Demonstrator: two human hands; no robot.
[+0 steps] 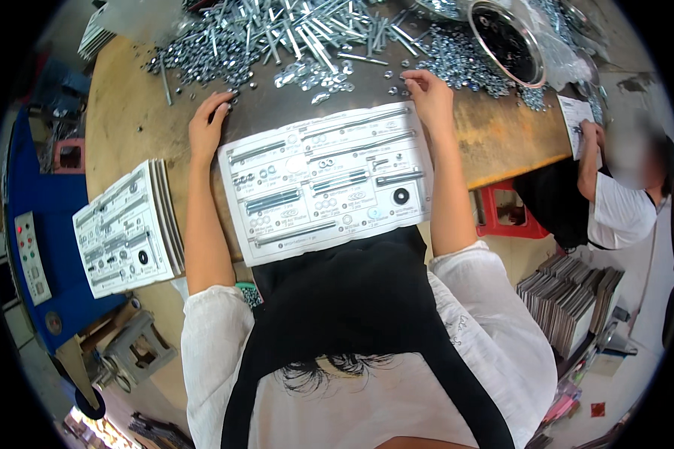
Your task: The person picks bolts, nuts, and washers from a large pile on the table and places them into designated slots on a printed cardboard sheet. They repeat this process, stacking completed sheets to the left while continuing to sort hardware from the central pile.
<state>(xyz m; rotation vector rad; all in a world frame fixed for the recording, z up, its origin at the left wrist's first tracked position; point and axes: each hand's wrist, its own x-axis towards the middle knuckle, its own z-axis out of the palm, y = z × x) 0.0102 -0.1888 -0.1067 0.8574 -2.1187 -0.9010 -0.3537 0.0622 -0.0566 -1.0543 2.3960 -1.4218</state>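
A white sheet (pixel 307 161), divided into boxed fields showing bolts, nuts and washers, lies at the table's near edge, close to my body. I cannot tell which parts are loose and which are printed. Beyond its far left corner, my left hand (pixel 208 127) rests with bent fingers drawn together beside small metal nuts. My right hand (pixel 431 101) is past the far right corner, its fingers curled toward the thumb near several loose nuts (pixel 390 90). Whatever is between either hand's fingertips is too small to name. Flat shiny washers (pixel 323 78) lie between the two hands.
A heap of long bolts (pixel 299 34) and nuts (pixel 210 56) covers the far table. A round bowl (pixel 507 45) with dark pieces stands far right. Stacked sheets (pixel 127 232) lie at left. Another person (pixel 625 198) sits at right near a red stool (pixel 505 213).
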